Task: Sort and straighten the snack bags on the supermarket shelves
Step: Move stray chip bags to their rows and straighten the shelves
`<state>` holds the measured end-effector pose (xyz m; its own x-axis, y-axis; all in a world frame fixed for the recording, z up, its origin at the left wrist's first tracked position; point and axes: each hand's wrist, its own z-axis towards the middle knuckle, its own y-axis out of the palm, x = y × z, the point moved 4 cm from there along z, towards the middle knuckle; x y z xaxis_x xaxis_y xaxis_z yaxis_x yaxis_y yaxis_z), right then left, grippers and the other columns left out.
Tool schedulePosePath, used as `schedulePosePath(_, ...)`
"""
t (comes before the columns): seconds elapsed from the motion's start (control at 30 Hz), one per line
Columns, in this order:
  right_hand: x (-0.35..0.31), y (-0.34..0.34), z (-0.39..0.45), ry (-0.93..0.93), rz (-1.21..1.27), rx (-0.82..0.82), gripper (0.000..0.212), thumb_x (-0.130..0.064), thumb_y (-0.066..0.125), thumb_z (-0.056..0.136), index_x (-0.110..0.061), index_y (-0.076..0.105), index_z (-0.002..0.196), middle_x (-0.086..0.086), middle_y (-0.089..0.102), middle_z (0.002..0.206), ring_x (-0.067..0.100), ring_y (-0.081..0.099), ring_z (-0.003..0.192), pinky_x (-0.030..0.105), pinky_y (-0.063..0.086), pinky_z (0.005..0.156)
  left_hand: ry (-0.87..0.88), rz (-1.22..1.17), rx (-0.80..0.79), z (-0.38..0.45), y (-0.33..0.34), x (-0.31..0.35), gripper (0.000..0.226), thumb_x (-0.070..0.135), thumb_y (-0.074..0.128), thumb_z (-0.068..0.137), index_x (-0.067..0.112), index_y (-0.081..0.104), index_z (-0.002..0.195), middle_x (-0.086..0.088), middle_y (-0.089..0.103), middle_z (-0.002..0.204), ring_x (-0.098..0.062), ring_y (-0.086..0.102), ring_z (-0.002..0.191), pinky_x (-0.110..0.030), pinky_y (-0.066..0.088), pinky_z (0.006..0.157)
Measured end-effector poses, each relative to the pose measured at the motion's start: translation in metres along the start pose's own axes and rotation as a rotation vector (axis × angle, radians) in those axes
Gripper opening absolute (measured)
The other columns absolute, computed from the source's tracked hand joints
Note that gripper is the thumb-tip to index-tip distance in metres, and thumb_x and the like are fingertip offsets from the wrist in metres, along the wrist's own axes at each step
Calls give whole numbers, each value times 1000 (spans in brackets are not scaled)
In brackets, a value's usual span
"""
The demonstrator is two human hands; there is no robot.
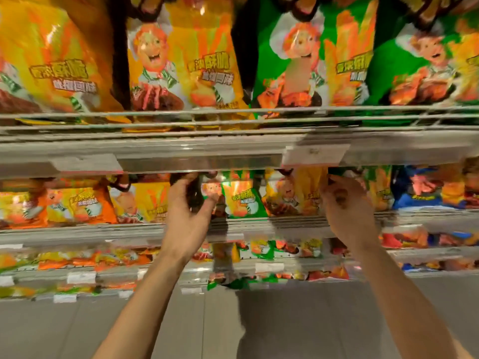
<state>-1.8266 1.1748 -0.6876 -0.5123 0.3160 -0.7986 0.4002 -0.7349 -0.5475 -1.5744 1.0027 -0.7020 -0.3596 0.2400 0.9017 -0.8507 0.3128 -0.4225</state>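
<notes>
On the middle shelf (259, 224) stands a row of snack bags with a cartoon chef. My left hand (189, 208) reaches up and grips the left edge of a small green bag (241, 196), thumb in front and fingers curled over its dark top. My right hand (346, 203) curls its fingers round the upper right edge of the yellow bag (293, 194) next to it; motion blur hides the exact contact. A second green bag (378, 186) stands just behind my right hand. Orange and yellow bags (77, 203) fill the shelf to the left.
Large yellow bags (181, 60) and green bags (311, 60) stand on the top shelf behind a wire rail (155, 114). A price tag holder (315, 154) hangs above my right hand. Blue bags (425, 187) sit far right. Lower shelves hold more small bags; grey floor (285, 320) lies below.
</notes>
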Motion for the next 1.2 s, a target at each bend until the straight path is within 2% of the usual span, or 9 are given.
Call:
schedulePosePath(0.1,10,14,11,-128,-230,128,34,-40,52,103,-14,62,83,-5,53,64,24,55,65,35,45,64,110,93,16,12,12,-20,71,53,67,87,26,41,148,4,47,147,-13,45,136,-33,37,115)
schedulePosePath(0.17,18,25,14,-134,-247,166,45,-46,54,95,-3,65,106,10,62,84,37,61,88,41,49,81,141,138,17,17,20,-25,77,58,65,89,27,35,152,4,44,152,-16,43,140,-35,36,114)
schedulePosePath(0.23,23,36,15,-118,-164,215,51,-44,61,93,-1,58,119,13,61,100,36,59,101,40,44,89,161,158,37,23,25,-29,80,56,67,91,28,27,155,2,44,154,-20,45,139,-38,39,110)
schedulePosePath(0.33,24,44,15,-84,-125,158,50,-43,63,98,-8,47,130,5,57,96,27,52,89,34,35,78,199,168,45,31,28,-29,90,65,64,87,36,15,157,1,50,150,-29,55,130,-46,49,101)
schedulePosePath(0.47,28,45,16,-61,-61,84,50,-45,59,99,-14,38,132,-4,54,82,19,54,74,38,37,74,237,186,35,36,29,-34,92,58,63,92,36,6,160,2,49,153,-31,59,126,-37,48,92)
schedulePosePath(0.63,30,50,24,-58,-75,60,71,-58,59,94,-18,33,147,8,60,123,36,59,118,48,47,100,317,83,50,36,27,-37,90,54,64,92,35,10,162,8,41,158,-16,43,141,-26,35,97)
schedulePosePath(0.7,34,52,29,-60,-78,61,74,-61,57,94,-19,34,150,11,61,132,37,59,122,50,48,102,350,74,58,37,27,-36,90,55,64,92,36,10,162,9,38,160,-13,40,143,-25,34,98)
schedulePosePath(0.93,39,54,34,-104,-55,33,70,-56,56,97,-20,32,152,1,53,111,28,59,105,43,50,92,412,41,127,34,28,-29,90,57,63,92,34,13,163,15,32,163,-2,32,142,-22,31,102)
schedulePosePath(1.2,38,52,29,-95,-10,5,68,-54,55,99,-20,31,153,-1,59,108,24,59,100,41,50,91,422,-1,234,30,21,-17,97,69,65,86,29,20,163,8,39,160,-11,37,145,-32,37,113)
